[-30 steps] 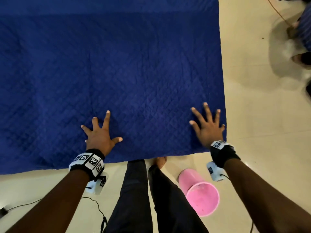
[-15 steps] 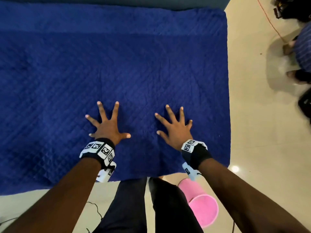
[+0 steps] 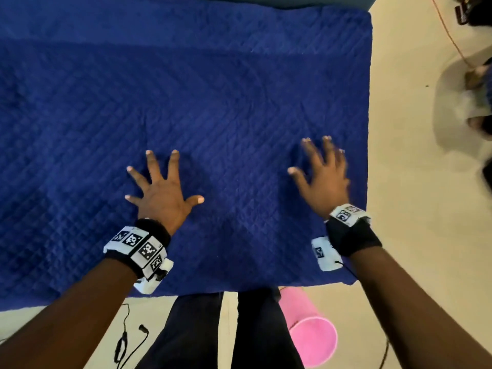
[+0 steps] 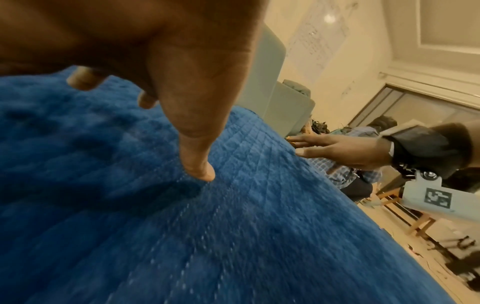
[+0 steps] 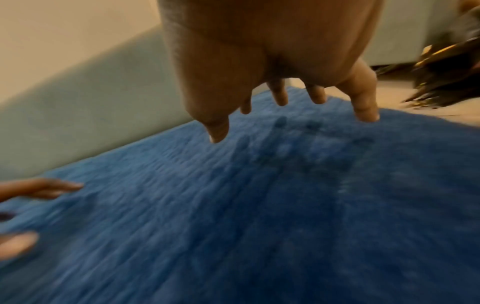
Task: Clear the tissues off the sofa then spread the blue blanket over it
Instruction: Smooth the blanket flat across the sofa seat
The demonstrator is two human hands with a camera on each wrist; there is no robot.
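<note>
The blue quilted blanket (image 3: 213,107) lies spread flat over the sofa, filling most of the head view; its right edge hangs at the sofa's end. My left hand (image 3: 162,190) rests palm down on the blanket (image 4: 233,226) with fingers splayed. Over toward the blanket's right edge, my right hand (image 3: 323,177) is spread with straight fingers, blurred by motion. In the right wrist view its fingertips (image 5: 366,115) sit just at the blanket (image 5: 259,205). No tissues are visible anywhere.
A pink bucket (image 3: 310,334) lies on its side on the floor by my right leg. Cables (image 3: 125,339) trail on the floor at lower left. Another person (image 3: 479,97) sits at the far right. The grey sofa back (image 5: 91,102) rises behind the blanket.
My right hand has swept from the blanket's middle out toward its right edge. The left hand stayed spread in nearly the same spot.
</note>
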